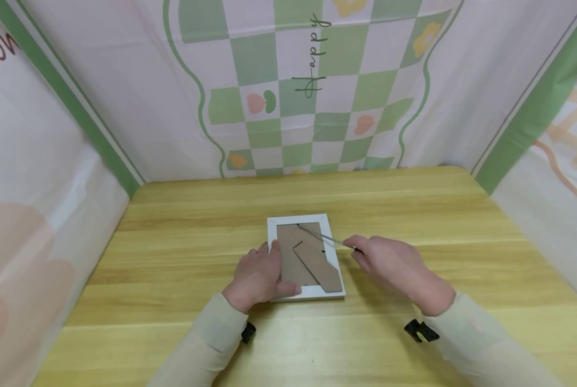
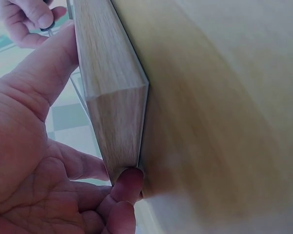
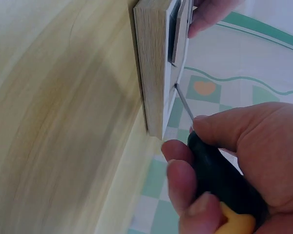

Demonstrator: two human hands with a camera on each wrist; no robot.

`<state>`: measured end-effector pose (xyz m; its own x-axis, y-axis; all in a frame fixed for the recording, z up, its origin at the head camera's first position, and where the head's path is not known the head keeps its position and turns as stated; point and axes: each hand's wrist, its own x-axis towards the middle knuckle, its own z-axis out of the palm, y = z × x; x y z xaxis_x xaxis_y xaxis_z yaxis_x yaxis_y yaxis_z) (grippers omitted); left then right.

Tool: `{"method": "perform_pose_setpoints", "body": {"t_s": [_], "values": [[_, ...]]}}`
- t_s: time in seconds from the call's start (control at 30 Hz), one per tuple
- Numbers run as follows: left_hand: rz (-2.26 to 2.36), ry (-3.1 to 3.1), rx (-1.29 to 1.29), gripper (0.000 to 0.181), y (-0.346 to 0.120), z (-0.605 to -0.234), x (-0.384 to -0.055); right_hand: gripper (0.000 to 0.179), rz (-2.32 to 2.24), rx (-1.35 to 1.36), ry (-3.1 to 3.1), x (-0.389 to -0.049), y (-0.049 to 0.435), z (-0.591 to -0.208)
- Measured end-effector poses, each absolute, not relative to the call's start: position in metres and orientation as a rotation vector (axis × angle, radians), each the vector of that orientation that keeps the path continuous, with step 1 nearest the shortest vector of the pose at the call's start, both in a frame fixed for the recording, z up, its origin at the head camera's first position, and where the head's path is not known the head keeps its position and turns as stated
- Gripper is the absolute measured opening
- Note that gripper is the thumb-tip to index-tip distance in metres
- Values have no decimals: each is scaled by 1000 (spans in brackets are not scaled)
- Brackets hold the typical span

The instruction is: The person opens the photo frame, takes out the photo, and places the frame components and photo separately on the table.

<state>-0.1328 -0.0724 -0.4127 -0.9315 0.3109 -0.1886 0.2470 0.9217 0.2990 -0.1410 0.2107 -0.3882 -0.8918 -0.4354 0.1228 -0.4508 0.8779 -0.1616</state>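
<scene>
A white-edged picture frame lies face down on the table, its brown backing board and slanted stand leg showing. At its near left corner, my left hand grips the frame, thumb along the near edge. The left wrist view has curled fingers at the wood-grained side. My right hand holds a screwdriver with a dark green and yellow handle. Its thin metal shaft slants over the board, the tip right at a small dark tab near the far edge.
The wood-grain table extends around the frame. Behind it hangs a green-and-white checked cloth, with printed cloth on both sides. A dark wrist device sits under the right sleeve, another by the left.
</scene>
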Motion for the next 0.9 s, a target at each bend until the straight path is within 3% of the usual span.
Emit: {"method": "perform_pose_setpoints", "body": {"t_s": [0.9], "values": [[402, 2842, 409, 114, -73, -413, -133, 28, 273, 740, -3116, -162, 213, -356]]}}
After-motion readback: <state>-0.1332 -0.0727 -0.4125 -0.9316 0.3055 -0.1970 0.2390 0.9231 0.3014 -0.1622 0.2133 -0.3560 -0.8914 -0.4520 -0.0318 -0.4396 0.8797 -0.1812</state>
